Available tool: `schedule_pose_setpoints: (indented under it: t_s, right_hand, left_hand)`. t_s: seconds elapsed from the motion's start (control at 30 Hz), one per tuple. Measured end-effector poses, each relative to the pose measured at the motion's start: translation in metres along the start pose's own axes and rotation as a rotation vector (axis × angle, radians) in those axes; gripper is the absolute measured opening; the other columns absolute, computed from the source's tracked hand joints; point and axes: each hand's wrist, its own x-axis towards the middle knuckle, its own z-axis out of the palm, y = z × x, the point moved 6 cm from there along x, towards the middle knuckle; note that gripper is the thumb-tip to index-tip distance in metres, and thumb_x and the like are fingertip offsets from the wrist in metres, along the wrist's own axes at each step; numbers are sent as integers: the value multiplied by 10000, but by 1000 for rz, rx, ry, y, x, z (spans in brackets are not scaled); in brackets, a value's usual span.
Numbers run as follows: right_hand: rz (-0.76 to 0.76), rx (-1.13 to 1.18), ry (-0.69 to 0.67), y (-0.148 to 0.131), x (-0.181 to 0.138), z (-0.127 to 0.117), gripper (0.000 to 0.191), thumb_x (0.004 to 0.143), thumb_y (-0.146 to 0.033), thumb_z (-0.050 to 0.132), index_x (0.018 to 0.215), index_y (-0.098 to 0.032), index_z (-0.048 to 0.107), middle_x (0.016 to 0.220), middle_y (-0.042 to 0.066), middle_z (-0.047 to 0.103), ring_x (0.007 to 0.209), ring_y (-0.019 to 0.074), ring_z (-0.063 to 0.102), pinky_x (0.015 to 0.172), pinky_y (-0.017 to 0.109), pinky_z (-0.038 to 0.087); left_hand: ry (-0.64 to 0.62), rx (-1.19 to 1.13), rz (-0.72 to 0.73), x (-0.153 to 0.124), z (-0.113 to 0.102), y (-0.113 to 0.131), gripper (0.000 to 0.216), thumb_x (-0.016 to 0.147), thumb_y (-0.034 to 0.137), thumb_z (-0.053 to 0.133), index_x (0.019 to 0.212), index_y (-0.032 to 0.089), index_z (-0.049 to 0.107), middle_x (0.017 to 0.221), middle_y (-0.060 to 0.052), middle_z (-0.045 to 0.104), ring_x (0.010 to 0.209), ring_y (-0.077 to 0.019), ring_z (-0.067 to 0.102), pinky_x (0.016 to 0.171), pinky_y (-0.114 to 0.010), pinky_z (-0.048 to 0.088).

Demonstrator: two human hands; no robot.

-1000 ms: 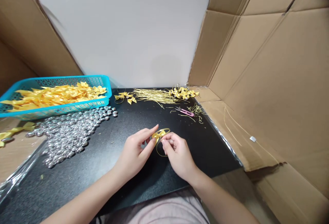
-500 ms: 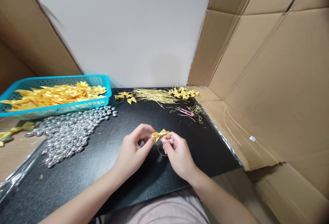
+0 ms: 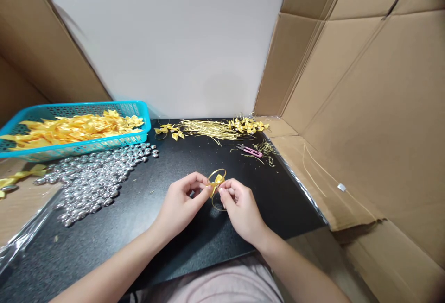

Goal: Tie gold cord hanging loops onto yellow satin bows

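Between my fingertips, above the black table, is a small yellow ribbon bow (image 3: 218, 180). A thin gold cord (image 3: 219, 170) loops above the bow, and another part of it curves below. My left hand (image 3: 187, 201) pinches the bow's left side between thumb and fingers. On the other side, my right hand (image 3: 241, 208) is closed at the bow's right edge, its thumb against the curled fingers. The exact grip of the right fingertips on bow or cord is partly hidden.
A blue basket (image 3: 149, 124) of yellow bows stands at the left. Silver beads (image 3: 93, 182) spread before it. Gold cords (image 3: 208, 128), finished-looking bows (image 3: 248, 125), pink thread snips (image 3: 252, 151) and cord scraps (image 3: 266, 148) lie along the back. Cardboard walls (image 3: 375, 99) rise at the right.
The bow has turned between my fingers, and a loop of gold cord now stands up above it. Both hands stay in nearly the same place.
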Motion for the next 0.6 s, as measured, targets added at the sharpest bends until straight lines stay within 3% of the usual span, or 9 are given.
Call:
schedule_pose_setpoints:
  t_s: [0.6]
  right_hand:
    - [31, -13, -11, 2, 0, 2, 173, 865, -290, 508, 777, -153, 566, 571, -27, 509, 500, 93, 453, 473, 202, 313]
  left_hand:
    - [19, -35, -20, -2, 0, -3, 219, 811, 366, 626, 728, 167, 591, 637, 8, 639, 585, -123, 550, 547, -213, 376]
